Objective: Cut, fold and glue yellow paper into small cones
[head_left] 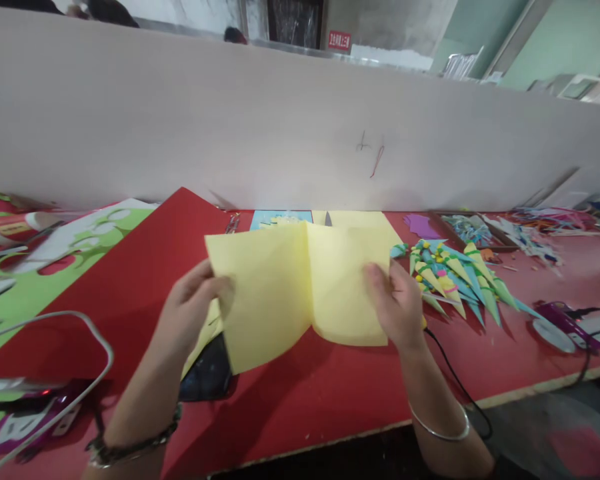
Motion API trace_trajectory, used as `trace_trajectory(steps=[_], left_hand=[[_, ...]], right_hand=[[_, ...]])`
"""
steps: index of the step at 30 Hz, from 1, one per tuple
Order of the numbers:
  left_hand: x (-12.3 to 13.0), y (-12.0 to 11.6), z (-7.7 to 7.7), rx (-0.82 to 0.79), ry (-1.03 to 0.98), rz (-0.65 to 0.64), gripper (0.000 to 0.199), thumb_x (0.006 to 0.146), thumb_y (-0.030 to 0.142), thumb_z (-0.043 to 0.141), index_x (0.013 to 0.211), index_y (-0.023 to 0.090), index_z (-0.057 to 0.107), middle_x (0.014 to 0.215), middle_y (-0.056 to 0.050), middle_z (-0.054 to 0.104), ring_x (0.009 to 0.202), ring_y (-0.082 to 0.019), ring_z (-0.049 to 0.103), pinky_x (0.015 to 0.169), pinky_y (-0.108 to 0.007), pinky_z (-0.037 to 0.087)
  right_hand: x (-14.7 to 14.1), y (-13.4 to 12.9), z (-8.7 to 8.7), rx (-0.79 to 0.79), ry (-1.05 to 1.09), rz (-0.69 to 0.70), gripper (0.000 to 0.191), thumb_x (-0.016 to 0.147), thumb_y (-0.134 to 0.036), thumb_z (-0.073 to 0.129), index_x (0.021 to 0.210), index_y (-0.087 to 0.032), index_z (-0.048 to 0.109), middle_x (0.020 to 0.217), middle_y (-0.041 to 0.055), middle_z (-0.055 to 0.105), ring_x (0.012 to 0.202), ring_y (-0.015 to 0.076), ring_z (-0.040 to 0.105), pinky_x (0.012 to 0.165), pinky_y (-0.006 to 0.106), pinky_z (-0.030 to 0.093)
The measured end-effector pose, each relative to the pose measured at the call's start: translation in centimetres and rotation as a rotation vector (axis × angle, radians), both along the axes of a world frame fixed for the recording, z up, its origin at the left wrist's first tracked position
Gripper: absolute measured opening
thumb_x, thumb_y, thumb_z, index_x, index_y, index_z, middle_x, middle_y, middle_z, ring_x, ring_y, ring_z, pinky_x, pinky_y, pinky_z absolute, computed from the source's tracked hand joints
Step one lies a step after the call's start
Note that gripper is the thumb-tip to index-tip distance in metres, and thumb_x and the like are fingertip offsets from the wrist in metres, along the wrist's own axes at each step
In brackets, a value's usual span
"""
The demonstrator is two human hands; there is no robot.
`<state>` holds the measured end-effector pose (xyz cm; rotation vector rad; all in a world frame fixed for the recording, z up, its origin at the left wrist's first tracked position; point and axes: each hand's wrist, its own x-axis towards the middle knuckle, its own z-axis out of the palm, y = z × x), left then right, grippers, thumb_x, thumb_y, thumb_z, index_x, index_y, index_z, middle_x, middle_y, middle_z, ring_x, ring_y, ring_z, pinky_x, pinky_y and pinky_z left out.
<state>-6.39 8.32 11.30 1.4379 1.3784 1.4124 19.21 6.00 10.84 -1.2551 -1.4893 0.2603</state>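
A sheet of pale yellow paper [267,293], creased down its middle, is held up over the red table by both hands. My left hand [193,303] pinches its left edge between thumb and fingers. On the right edge, my right hand [397,300] grips the paper with the thumb in front. The sheet is spread at the crease, its lower edge curving. Beneath its lower left corner lies a dark phone-like slab [207,373], partly covered by more yellow paper. Behind the sheet are a blue sheet [260,219] and a dark pointed blade [329,219].
Several yellow and blue paper cones [460,273] lie piled on the right. Beyond them stands a tray of scraps [473,230]. Large red card [145,267] and green cut-out sheets [70,267] cover the left. A white cable [100,333] loops at lower left. A white partition [280,127] bounds the back.
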Motion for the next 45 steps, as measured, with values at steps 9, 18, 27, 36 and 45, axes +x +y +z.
trace_trajectory(steps=[9,18,27,36,45], left_hand=[[3.2,0.3,2.2,0.732,0.82,0.294,0.042,0.077,0.025,0.055,0.118,0.019,0.045,0.12,-0.011,0.048,0.114,-0.028,0.041,0.097,-0.044,0.032],[5.2,1.8,4.2,0.538,0.639,0.124,0.022,0.087,0.032,0.039,0.074,0.021,0.052,0.065,0.0,0.055,0.065,-0.016,0.049,0.068,-0.034,0.033],[5.3,1.3,5.6,0.468,0.533,-0.002,0.035,0.083,0.028,0.046,0.052,0.02,0.034,0.049,0.005,0.032,0.046,-0.01,0.029,0.049,-0.027,0.025],[5.5,1.5,4.6,0.458,0.596,-0.019,0.036,0.081,0.032,0.046,0.049,0.02,0.035,0.048,0.004,0.036,0.049,-0.011,0.034,0.051,-0.028,0.024],[5.4,1.5,4.0,0.445,0.608,-0.033,0.039,0.082,0.032,0.046,0.047,0.019,0.034,0.047,0.005,0.028,0.045,-0.01,0.027,0.047,-0.025,0.025]], right_hand=[[0.3,-1.2,1.3,0.19,-0.215,0.188,0.014,0.086,-0.019,0.046,0.087,-0.021,0.06,0.073,0.0013,0.064,0.066,0.0146,0.057,0.057,0.025,0.042],[0.1,-1.0,0.2,0.078,0.079,0.076,0.02,0.086,-0.03,0.045,0.083,-0.02,0.062,0.056,-0.0013,0.056,0.052,0.013,0.052,0.049,0.023,0.04],[0.6,-0.1,0.9,-0.057,0.311,0.112,0.027,0.08,-0.04,0.048,0.067,-0.018,0.057,0.056,-0.0018,0.053,0.05,0.0104,0.048,0.047,0.021,0.04],[0.5,-0.2,-0.3,-0.112,0.239,-0.03,0.038,0.081,-0.041,0.049,0.052,-0.019,0.036,0.047,-0.0059,0.033,0.043,0.0062,0.031,0.038,0.018,0.028],[0.7,-0.4,-1.6,-0.084,0.165,-0.084,0.035,0.081,-0.039,0.049,0.054,-0.017,0.042,0.047,-0.0057,0.036,0.045,0.0071,0.034,0.042,0.02,0.029]])
